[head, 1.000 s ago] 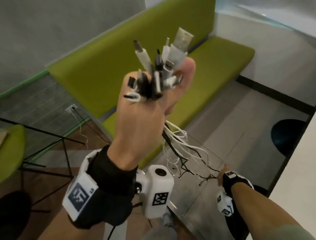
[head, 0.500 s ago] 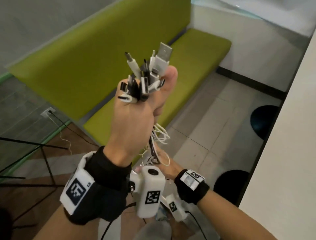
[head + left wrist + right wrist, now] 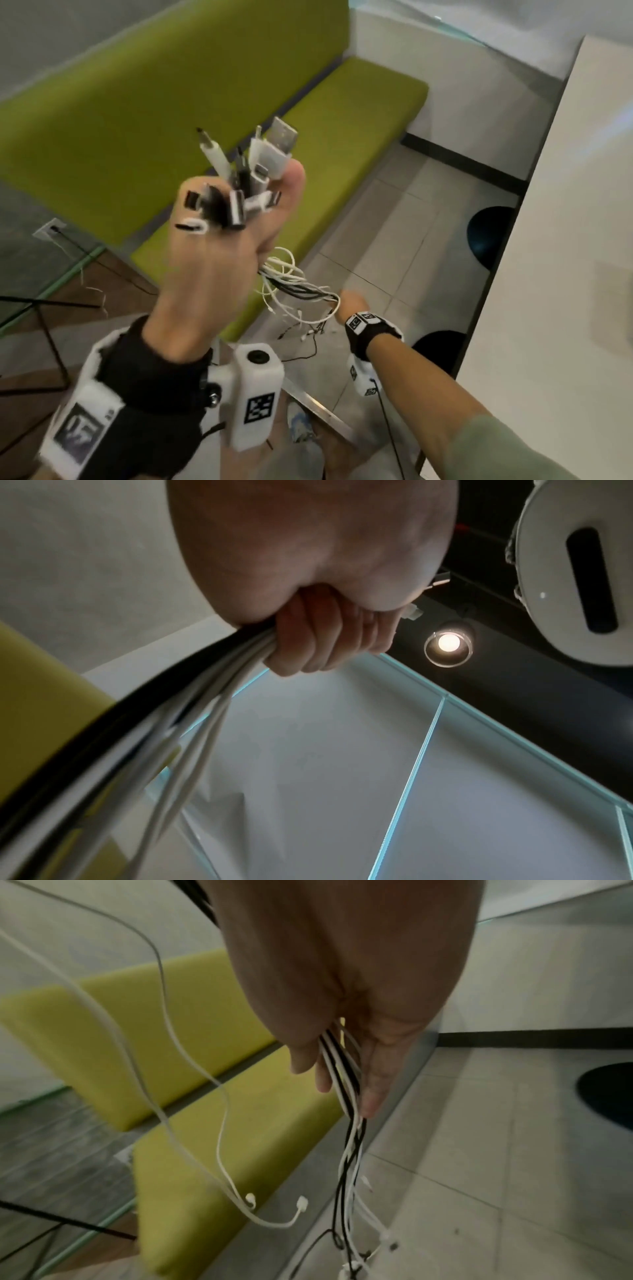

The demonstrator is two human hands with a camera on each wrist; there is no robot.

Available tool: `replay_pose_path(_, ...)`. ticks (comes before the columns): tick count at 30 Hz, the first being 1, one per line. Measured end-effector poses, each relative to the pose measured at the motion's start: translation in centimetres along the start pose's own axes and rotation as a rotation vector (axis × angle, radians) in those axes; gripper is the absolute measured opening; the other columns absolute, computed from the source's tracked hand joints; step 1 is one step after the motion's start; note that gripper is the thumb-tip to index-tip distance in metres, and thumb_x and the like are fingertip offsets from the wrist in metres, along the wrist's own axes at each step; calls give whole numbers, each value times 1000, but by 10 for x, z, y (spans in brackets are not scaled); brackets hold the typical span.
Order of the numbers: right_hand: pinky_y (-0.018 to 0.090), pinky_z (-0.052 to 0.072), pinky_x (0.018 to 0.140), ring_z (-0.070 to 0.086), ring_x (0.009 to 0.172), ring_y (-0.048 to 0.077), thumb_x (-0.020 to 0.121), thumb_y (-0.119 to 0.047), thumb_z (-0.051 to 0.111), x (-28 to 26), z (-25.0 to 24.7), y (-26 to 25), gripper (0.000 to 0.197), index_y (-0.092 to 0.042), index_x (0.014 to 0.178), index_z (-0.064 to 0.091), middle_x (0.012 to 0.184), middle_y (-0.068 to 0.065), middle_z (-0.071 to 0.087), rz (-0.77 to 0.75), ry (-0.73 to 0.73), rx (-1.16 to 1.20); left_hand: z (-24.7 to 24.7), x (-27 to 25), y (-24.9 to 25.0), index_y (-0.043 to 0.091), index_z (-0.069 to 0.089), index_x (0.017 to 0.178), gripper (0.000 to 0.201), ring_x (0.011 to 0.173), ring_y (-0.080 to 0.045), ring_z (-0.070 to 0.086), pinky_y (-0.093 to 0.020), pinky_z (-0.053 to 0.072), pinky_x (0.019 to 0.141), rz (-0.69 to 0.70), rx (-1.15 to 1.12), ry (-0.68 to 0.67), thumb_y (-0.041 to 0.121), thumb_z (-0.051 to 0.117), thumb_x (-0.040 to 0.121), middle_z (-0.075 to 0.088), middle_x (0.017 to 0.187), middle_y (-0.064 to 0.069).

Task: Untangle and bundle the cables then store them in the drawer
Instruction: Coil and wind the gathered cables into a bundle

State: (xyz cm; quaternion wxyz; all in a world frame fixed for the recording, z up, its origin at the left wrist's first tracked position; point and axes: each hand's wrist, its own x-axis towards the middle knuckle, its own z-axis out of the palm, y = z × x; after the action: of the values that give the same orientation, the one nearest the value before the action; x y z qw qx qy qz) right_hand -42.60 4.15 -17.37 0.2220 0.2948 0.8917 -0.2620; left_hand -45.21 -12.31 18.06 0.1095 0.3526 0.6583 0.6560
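My left hand (image 3: 212, 274) is raised in a fist that grips a bunch of black and white cables (image 3: 294, 287) just below their plugs. The connectors (image 3: 246, 178) stick up out of the fist, a large USB plug topmost. In the left wrist view the curled fingers (image 3: 325, 642) close round the cables (image 3: 192, 718). The strands sag toward my right hand (image 3: 352, 305), lower and to the right, which pinches them. In the right wrist view the cables (image 3: 346, 1091) pass between the thumb and fingers (image 3: 373, 1085), and their loose ends (image 3: 301, 1202) dangle below. No drawer is in view.
A green bench (image 3: 308, 137) runs along the wall behind the hands. A white counter (image 3: 565, 240) fills the right side, with dark round stools (image 3: 489, 236) on the tiled floor beside it. A glass panel edge (image 3: 318, 407) lies below, and a black-legged frame (image 3: 44, 308) stands at left.
My right hand rose close under the left fist, then slid down and to the right along the cables. The left hand stays raised, gripping the plug ends.
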Motion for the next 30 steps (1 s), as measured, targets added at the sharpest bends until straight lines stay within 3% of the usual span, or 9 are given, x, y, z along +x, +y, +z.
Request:
replay_pose_path(3, 34, 50, 77, 66, 96, 33, 94, -25, 57, 6, -16, 25, 24, -5, 103, 67, 105, 15, 69, 67, 11, -83, 10, -5, -10, -1, 55, 61, 56, 41, -3, 25, -12, 25, 45, -2, 115, -27, 49, 53, 86, 25, 47, -1)
replay_pose_path(5, 35, 50, 81, 63, 100, 32, 91, -31, 61, 1, -26, 41, 31, -6, 110, 63, 110, 15, 66, 123, -7, -98, 12, -6, -17, 12, 67, 76, 39, 43, 3, 33, -7, 30, 52, 6, 169, -55, 45, 50, 86, 38, 46, 7)
replay_pose_path(10, 37, 46, 93, 52, 121, 32, 80, -18, 73, -17, -47, 62, 64, -10, 135, 40, 134, 14, 51, 233, -88, -72, 26, 2, -33, 22, 40, 55, 37, 46, -3, 26, -20, 31, 53, -15, 166, 35, 33, 50, 89, 27, 50, 10)
replay_pose_path(14, 42, 48, 97, 52, 119, 32, 68, -25, 85, -52, -60, 30, 101, -27, 146, 22, 141, 9, 40, -57, -52, 129, 38, 8, -55, 28, 35, 49, 47, 43, 0, 28, -18, 26, 50, -41, 142, 30, 46, 54, 88, 30, 44, 12)
replay_pose_path(16, 37, 46, 94, 52, 114, 27, 69, -48, 80, -77, -61, 6, 93, -32, 145, 29, 134, 6, 46, -282, -25, 146, 48, 9, -61, 28, 38, 46, 49, 43, 1, 31, -18, 28, 51, -30, 78, 40, 46, 56, 88, 34, 44, 16)
replay_pose_path(18, 30, 45, 87, 57, 108, 27, 85, -48, 65, -83, -50, -11, 53, -22, 129, 55, 122, 8, 60, -399, 49, 116, 60, 9, -64, 18, 41, 48, 56, 43, -5, 31, -22, 29, 50, 3, 44, 51, 54, 56, 88, 32, 46, 13)
replay_pose_path(22, 35, 49, 67, 66, 83, 36, 93, -18, 50, -56, -27, -11, 17, -11, 86, 64, 88, 16, 70, -167, 129, 190, 67, 0, -73, 28, 38, 51, 51, 45, -16, 31, -31, 27, 53, 13, 124, 11, 61, 52, 88, 32, 47, 9)
replay_pose_path(26, 36, 50, 69, 65, 86, 34, 93, -9, 45, -24, -26, 5, 18, -12, 101, 61, 94, 14, 68, -72, 163, 186, 61, -31, -90, 34, 57, 58, 33, 49, -4, 52, -30, 45, 57, -101, 143, 13, 54, 56, 84, 57, 53, 13)
replay_pose_path(30, 37, 50, 81, 63, 97, 34, 94, -8, 45, -10, -24, 27, 21, -7, 108, 61, 105, 15, 66, 10, 97, 174, 54, -43, -70, 25, 48, 52, 48, 43, -11, 30, -26, 26, 45, -53, -54, -35, 58, 54, 87, 33, 46, 6)
